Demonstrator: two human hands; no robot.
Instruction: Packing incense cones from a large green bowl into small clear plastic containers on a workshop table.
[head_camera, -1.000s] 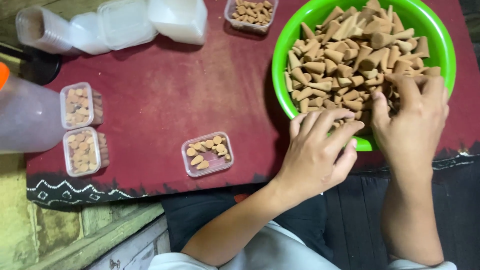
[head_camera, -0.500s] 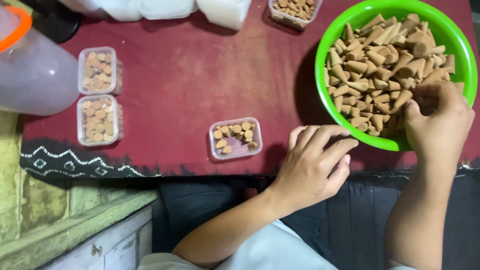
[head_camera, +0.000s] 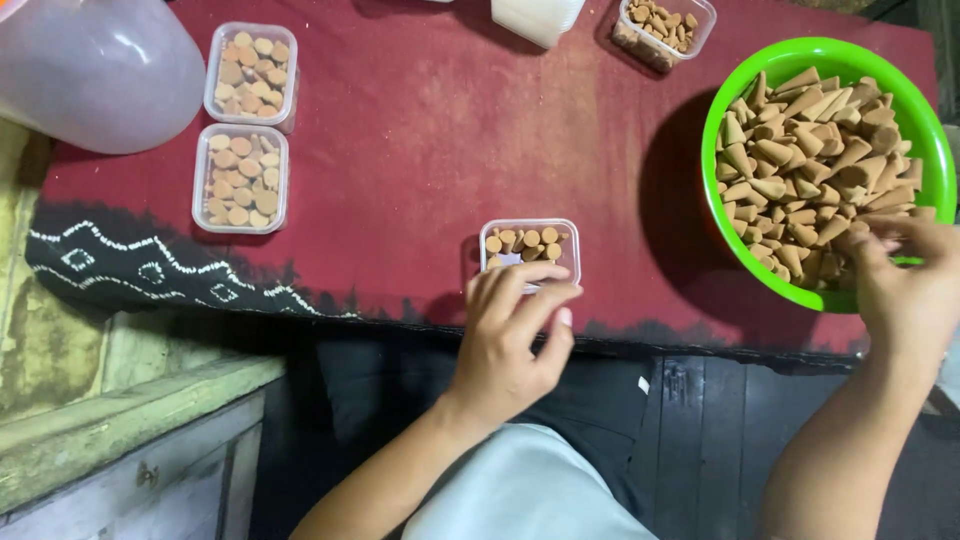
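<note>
- Your left hand (head_camera: 510, 335), fingers loosely curled, touches the small clear box (head_camera: 531, 250) at lower centre, near the surface (head_camera: 420, 140) edge; a nudge could tip it off.
- Your right hand (head_camera: 905, 285) fingers pinch cones (head_camera: 800, 150) in the green bowl (head_camera: 925, 130), right; loose ones may spill.

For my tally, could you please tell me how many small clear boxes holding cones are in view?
4: two side by side at far left, one by the left hand, one at the top edge. More may lie outside the frame.
</note>
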